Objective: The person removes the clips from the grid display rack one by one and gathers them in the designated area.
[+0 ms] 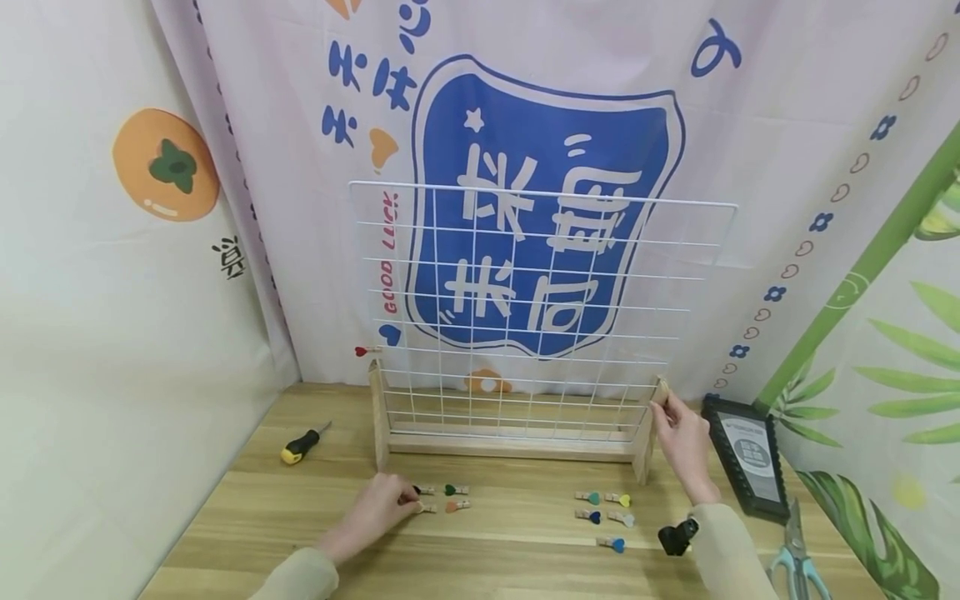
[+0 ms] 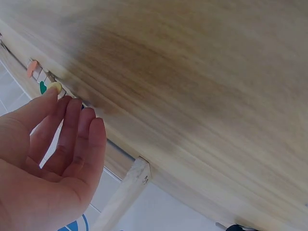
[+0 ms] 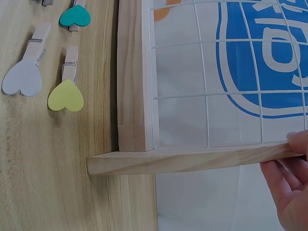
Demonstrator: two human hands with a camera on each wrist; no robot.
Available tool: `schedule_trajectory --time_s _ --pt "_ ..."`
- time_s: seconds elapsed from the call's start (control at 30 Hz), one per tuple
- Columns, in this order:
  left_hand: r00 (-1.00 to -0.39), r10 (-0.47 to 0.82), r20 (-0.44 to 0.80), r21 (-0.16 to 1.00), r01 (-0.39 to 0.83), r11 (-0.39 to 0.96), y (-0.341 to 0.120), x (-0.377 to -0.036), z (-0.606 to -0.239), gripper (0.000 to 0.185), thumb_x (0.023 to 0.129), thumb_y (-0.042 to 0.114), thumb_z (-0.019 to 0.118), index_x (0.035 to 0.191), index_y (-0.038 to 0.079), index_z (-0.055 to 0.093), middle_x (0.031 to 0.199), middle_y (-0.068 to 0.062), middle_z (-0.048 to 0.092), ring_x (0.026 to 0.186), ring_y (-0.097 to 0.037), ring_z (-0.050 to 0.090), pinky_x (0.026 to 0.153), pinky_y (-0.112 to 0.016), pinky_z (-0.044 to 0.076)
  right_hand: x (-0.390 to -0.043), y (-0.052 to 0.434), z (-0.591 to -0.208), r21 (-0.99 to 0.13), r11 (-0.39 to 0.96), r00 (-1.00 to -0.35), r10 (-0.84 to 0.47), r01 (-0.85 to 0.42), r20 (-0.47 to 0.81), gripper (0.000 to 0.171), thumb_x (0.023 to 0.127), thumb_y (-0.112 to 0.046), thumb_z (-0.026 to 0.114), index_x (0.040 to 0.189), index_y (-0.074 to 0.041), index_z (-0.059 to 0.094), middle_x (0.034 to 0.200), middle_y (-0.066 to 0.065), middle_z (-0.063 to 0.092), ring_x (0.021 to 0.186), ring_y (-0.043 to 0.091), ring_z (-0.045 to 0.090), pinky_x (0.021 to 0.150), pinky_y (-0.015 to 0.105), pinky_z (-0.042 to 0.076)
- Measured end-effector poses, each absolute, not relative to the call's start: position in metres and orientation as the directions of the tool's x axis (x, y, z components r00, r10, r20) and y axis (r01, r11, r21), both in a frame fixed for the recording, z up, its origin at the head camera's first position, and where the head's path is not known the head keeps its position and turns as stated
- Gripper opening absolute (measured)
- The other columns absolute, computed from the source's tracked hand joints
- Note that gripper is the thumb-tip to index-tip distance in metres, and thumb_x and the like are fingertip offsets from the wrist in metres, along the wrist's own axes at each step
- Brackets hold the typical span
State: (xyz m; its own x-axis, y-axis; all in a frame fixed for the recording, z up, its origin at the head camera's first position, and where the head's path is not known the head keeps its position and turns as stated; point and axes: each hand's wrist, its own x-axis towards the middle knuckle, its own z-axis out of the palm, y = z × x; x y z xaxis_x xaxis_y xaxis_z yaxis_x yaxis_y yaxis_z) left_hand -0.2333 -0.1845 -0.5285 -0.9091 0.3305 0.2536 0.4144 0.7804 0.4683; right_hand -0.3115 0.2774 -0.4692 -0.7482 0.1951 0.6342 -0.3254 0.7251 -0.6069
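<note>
One red-tipped clip (image 1: 367,351) is already fixed to the left edge of the white wire grid (image 1: 540,308), which is stood upright in its wooden stand (image 1: 510,446) at the far middle of the surface (image 1: 517,542); by the look of it, the pegging is barely begun. The rest of the heart clips are laid out loose on the near side: a small cluster (image 1: 450,497) at the left, five more (image 1: 607,517) at the right. The left hand (image 1: 382,504) is lowered onto the left cluster, fingers only lightly bent, fingertips touching a clip, though no firm pinch can be made out. The stand's right upright is steadied at its top by the right hand (image 1: 678,433), fingers curled about the wood. A screwdriver (image 1: 303,444), scissors (image 1: 795,558) and a dark framed card (image 1: 750,458) are left lying at the sides.
</note>
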Motion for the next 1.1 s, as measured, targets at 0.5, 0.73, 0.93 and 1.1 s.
schedule_trajectory --time_s 0.5,0.73,0.93,1.1 --pt "-0.905 0.161 0.392 0.520 0.363 0.773 -0.205 -0.250 -0.470 0.006 0.082 0.005 0.076 0.088 0.005 0.076 0.079 -0.007 0.075 0.064 -0.008 0.064 0.056 -0.013 0.050 -0.312 0.277 -0.468 -0.627 0.722 -0.765 0.217 -0.292 0.606 0.021 0.095 -0.005 0.063 0.111 0.007 0.068 0.103 0.029 0.072 0.096 0.045 0.071 0.077 0.050 0.058" --pt "-0.810 0.032 0.586 0.473 0.374 0.798 -0.238 -0.267 -0.426 0.011 0.083 0.004 0.077 0.093 -0.001 0.075 0.083 -0.015 0.076 0.067 -0.022 0.069 0.059 -0.022 0.056 -0.311 0.277 -0.467 -0.618 0.722 -0.758 0.204 -0.311 0.620 0.020 0.095 -0.005 0.063 0.110 0.008 0.068 0.101 0.031 0.072 0.094 0.046 0.071 0.075 0.052 0.058" --pt "-0.782 -0.081 0.618 0.518 0.327 0.790 -0.257 -0.284 -0.397 0.019 0.088 0.012 0.074 0.100 -0.003 0.074 0.088 -0.022 0.076 0.074 -0.033 0.072 0.061 -0.026 0.058 -0.312 0.278 -0.468 -0.607 0.731 -0.751 0.202 -0.312 0.629 0.021 0.095 -0.005 0.063 0.111 0.008 0.068 0.100 0.030 0.072 0.092 0.046 0.072 0.073 0.051 0.058" --pt "-0.810 -0.097 0.578 0.559 0.306 0.771 -0.261 -0.296 -0.383 0.024 0.092 0.016 0.071 0.108 -0.002 0.073 0.098 -0.022 0.076 0.083 -0.035 0.073 0.061 -0.018 0.054 -0.312 0.277 -0.468 -0.602 0.736 -0.755 0.194 -0.310 0.626 0.019 0.095 -0.005 0.063 0.109 0.007 0.068 0.100 0.030 0.072 0.092 0.045 0.072 0.072 0.050 0.059"
